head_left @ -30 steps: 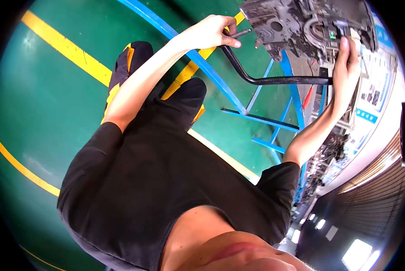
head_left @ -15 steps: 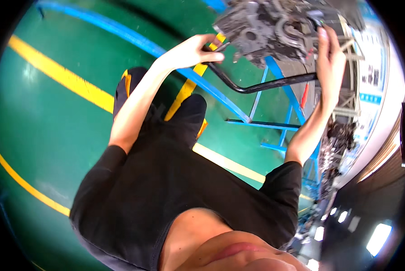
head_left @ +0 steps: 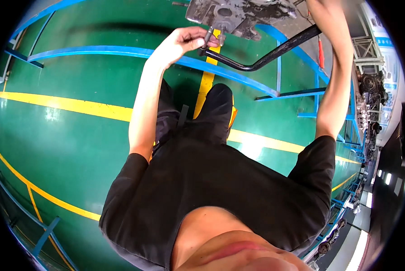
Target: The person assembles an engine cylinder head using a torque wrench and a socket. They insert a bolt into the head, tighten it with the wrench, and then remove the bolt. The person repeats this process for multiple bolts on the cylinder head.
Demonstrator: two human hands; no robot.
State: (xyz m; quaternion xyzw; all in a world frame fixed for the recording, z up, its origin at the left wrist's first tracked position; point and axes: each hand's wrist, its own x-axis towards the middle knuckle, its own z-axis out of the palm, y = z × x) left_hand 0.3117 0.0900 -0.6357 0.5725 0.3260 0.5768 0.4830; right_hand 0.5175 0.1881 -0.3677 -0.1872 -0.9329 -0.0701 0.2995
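Note:
My left hand [head_left: 184, 44] is closed at the end of a black bent bar [head_left: 252, 67], thumb and fingers round a short metal pin [head_left: 208, 36]. Just beyond the fingertips, a threaded bolt end [head_left: 222, 37] sticks out of a worn grey metal housing [head_left: 207, 12], which looks like an engine or gearbox casing. The bar runs from the left hand up to the right, passing beside my right forearm. At the top edge is my right hand [head_left: 325, 7], blurred and partly cut off, by the housing's right side. Its fingers are hidden.
Blue metal frame rails [head_left: 107, 51] cross in front of my legs and under the housing. A red-handled tool [head_left: 321, 54] hangs beside my right forearm. Yellow lines [head_left: 76, 105] mark the green floor. Mechanical parts [head_left: 369, 86] stand along the right side.
The view has turned, shifting the scene. My right hand has reached farther forward, to the top edge. My left hand stays at the bar's end.

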